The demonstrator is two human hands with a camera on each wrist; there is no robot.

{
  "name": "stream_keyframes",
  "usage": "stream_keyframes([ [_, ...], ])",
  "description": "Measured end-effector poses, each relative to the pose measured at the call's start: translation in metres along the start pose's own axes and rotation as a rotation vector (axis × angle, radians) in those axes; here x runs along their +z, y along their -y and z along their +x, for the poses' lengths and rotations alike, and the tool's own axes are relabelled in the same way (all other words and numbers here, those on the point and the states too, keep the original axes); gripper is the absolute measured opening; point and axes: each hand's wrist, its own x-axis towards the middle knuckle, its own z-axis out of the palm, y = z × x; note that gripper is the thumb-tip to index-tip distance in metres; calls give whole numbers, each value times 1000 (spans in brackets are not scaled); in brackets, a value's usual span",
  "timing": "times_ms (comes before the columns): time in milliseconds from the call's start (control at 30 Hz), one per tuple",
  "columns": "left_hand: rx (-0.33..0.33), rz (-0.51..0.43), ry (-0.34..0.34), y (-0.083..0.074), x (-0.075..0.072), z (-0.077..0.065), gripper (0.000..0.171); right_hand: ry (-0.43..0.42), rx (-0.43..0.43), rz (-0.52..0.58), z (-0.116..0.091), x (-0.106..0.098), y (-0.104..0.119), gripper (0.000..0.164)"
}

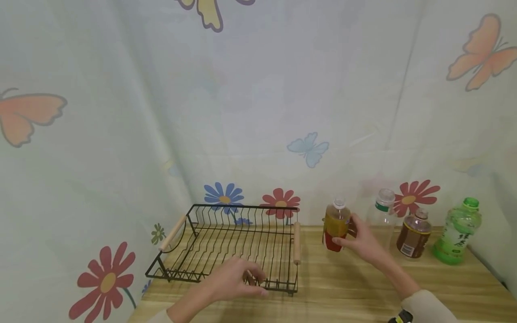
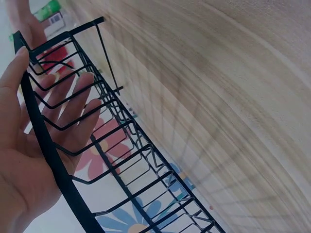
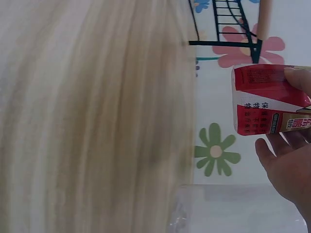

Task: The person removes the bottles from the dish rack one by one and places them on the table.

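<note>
My right hand (image 1: 365, 242) grips a plastic bottle (image 1: 337, 226) with a red and yellow label, thumb on one side and fingers on the other. In the right wrist view the bottle's red base (image 3: 257, 99) is apart from the wooden table, so it is held in the air. Over the front edge of a black wire dish rack (image 1: 242, 231) hovers my left hand (image 1: 234, 280), its fingers loosely bent and holding nothing. Through the rack's wires, the left wrist view shows the left palm (image 2: 43, 155) and spread fingers; whether they touch the rim I cannot tell.
Right of the held bottle stand a clear bottle (image 1: 381, 220), a brown-labelled bottle (image 1: 414, 235) and a green bottle (image 1: 458, 233). The rack has wooden handles (image 1: 297, 244) at both ends. A flower-and-butterfly curtain (image 1: 258, 112) hangs behind the wooden table (image 1: 343, 291).
</note>
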Motion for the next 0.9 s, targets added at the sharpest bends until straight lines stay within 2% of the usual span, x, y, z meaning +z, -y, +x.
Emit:
stream_keyframes([
  [133,-10,2,-5,2,1,-1,37,8,11,-20,1,6,-12,79],
  [300,-38,-3,-26,4,3,-2,27,1,5,-23,1,10,-25,78],
  [533,-34,2,-52,5,5,-2,28,0,8,-14,0,10,-33,78],
  [900,-40,-18,-54,4,5,-2,23,23,45,-14,-1,12,-46,79],
])
